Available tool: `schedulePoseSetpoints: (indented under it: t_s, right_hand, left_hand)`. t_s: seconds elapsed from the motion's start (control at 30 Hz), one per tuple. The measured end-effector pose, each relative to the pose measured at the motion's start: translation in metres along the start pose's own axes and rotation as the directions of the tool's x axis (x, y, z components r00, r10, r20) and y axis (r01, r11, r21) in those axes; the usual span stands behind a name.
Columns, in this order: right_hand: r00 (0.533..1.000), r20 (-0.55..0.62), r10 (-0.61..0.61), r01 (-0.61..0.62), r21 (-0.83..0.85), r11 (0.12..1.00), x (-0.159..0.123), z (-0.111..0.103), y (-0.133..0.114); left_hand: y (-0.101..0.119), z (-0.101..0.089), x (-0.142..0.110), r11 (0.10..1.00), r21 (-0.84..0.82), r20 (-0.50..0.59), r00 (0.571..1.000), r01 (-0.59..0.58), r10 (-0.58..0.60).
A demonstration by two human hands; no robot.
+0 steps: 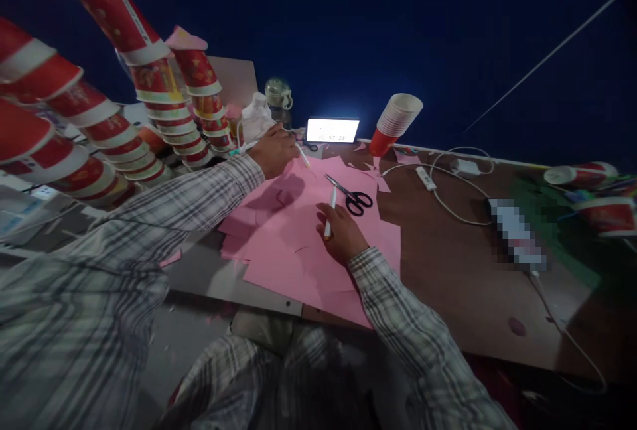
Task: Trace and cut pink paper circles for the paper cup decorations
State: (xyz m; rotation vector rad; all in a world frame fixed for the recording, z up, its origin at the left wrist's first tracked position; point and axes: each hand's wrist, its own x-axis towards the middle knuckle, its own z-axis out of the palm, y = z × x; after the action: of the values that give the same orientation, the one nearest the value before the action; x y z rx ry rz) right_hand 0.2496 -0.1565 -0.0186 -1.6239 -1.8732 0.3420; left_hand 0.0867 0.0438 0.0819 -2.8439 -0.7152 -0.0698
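Pink paper sheets [318, 264] lie in an overlapping pile on the table in front of me. My right hand [343, 234] rests over the pile, its fingers closed around a white marker [332, 203] with an orange end. Black-handled scissors [359, 203] lie on the paper just beyond that hand, blades pointing up and left. My left hand [276, 151] reaches over the far left edge of the paper, fingers stretched forward by a white bag-like object [256, 115]. A second slim white marker [302, 154] shows at its fingers; whether they touch it is unclear.
Towers of red paper cups [159, 88], some with pink cones, stand at the left. A lit phone [332, 130] and a leaning cup stack [395, 118] are at the back. Cables, a blurred-out device [517, 234] and fallen cups [580, 173] lie at the right.
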Motion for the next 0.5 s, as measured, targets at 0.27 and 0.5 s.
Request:
schedulePoseSetpoints:
  t_s: [0.27,0.5]
  right_hand:
    - [1.000,0.018,-0.012,0.012,-0.016,1.000,-0.001,0.000,0.000]
    - [1.000,0.001,-0.007,0.007,-0.020,1.000,-0.001,0.002,0.001]
  left_hand:
    - [-0.033,-0.028,-0.053,0.965,-0.040,0.051,0.965,0.258,-0.256]
    - [-0.013,-0.010,-0.104,0.976,0.036,0.194,0.957,0.213,-0.216]
